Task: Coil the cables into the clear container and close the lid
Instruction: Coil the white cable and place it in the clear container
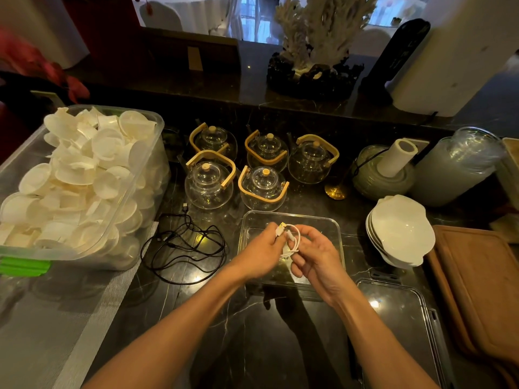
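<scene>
Clear lid point(398, 313) is lying off on the worktop point(252, 332); beyond, a white cable point(293, 238) is being looped, pinched in both grips, left hand point(259, 252) and right hand point(317, 255), over the open container point(292, 216); a black cable point(182, 245) is waiting leftward.

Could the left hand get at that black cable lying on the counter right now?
Probably yes, once freed. The black cable lies loose on the dark counter just left of the left hand, with nothing between them. But that hand and the right hand are both holding the white cable over the clear container.
</scene>
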`<state>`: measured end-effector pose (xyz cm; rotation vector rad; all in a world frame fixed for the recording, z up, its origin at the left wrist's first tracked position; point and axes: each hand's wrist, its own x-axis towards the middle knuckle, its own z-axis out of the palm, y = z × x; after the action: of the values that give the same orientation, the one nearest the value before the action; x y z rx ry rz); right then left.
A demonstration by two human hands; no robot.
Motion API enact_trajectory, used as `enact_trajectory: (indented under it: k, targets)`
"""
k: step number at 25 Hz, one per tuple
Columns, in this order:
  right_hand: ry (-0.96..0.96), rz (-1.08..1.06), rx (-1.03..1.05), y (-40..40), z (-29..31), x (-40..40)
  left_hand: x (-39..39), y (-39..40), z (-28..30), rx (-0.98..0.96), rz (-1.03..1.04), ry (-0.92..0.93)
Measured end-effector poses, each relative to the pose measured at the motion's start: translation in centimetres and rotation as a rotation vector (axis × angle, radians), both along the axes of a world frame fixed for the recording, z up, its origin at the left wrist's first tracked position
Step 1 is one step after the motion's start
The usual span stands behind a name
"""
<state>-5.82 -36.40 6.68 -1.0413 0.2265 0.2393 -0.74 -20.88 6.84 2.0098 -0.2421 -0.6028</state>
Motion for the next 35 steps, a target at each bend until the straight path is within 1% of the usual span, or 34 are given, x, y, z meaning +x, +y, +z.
enact_trajectory:
  k: [2, 3, 4, 6, 8, 9, 10, 12, 13, 14, 15, 16, 18, 20, 21, 23, 24, 26, 28, 32, 35]
  targets:
    - [0.008, 0.017, -0.031, 0.1, -0.1, 0.1, 0.0, 0.1, 0.0, 0.068, -0.022, -0.06]
    - [0.008, 0.03, -0.09, 0.2, -0.2, 0.2, 0.0, 0.2, 0.1, 0.08, -0.032, -0.083]
    - [-0.005, 0.043, -0.209, 0.3, -0.2, 0.2, 0.1, 0.3, 0.2, 0.083, -0.053, -0.1]
    - [-0.061, 0.07, -0.58, 0.6, -0.2, 0.1, 0.2, 0.4, 0.2, 0.081, -0.128, -0.112]
    - [-0.123, 0.073, -0.937, 0.7, -0.4, 0.0, 0.1, 0.4, 0.2, 0.103, -0.192, -0.08]
    - [-0.168, 0.07, -1.069, 0.5, -0.5, -0.1, 0.0, 0.4, 0.3, 0.112, -0.2, -0.051]
    - [-0.218, 0.071, -1.153, 0.4, -0.6, -0.1, 0.0, 0.6, 0.4, 0.106, -0.188, -0.007]
    - [-0.306, 0.075, -1.211, 0.2, -0.8, -0.3, 0.0, 1.1, 0.7, 0.03, -0.151, 0.145]
    - [-0.335, 0.073, -1.21, 0.2, -0.9, -0.3, -0.1, 1.3, 0.8, -0.027, -0.146, 0.24]
    - [-0.33, 0.053, -1.16, 0.3, -0.9, -0.4, -0.1, 1.5, 0.7, -0.066, -0.155, 0.32]
    - [-0.273, 0.012, -1.045, 0.5, -1.1, -0.4, -0.2, 1.8, 0.6, -0.081, -0.186, 0.372]
    - [-0.173, -0.034, -0.878, 0.7, -1.2, -0.2, -0.2, 2.0, 0.5, -0.082, -0.238, 0.395]
    - [0.052, -0.067, -0.563, 0.7, -1.3, 0.1, 0.4, 2.3, 0.2, -0.079, -0.383, 0.36]
    - [0.174, -0.021, -0.403, 0.3, -1.5, 0.5, 1.5, 2.5, -0.1, -0.028, -0.478, 0.236]
    - [0.205, 0.002, -0.383, 0.0, -1.6, 0.7, 2.2, 2.5, -0.3, 0.041, -0.458, 0.16]
    - [0.255, 0.003, -0.387, -0.2, -1.8, 1.6, 3.8, 2.4, -1.0, 0.205, -0.326, 0.002]
    - [0.275, -0.011, -0.385, -0.2, -2.0, 2.3, 4.5, 2.1, -1.4, 0.259, -0.277, -0.073]
    - [0.3, -0.024, -0.387, -0.2, -2.4, 3.8, 5.7, 1.3, -2.2, 0.326, -0.251, -0.177]
    - [0.331, -0.014, -0.403, -0.1, -3.1, 5.3, 6.6, 0.4, -2.8, 0.389, -0.243, -0.214]
    - [0.415, -0.037, -0.404, 0.0, -5.3, 7.3, 7.4, -0.6, -4.1, 0.468, -0.192, -0.179]
    - [0.471, -0.049, -0.42, 0.7, -7.2, 7.6, 7.4, -0.9, -4.8, 0.564, -0.223, -0.191]
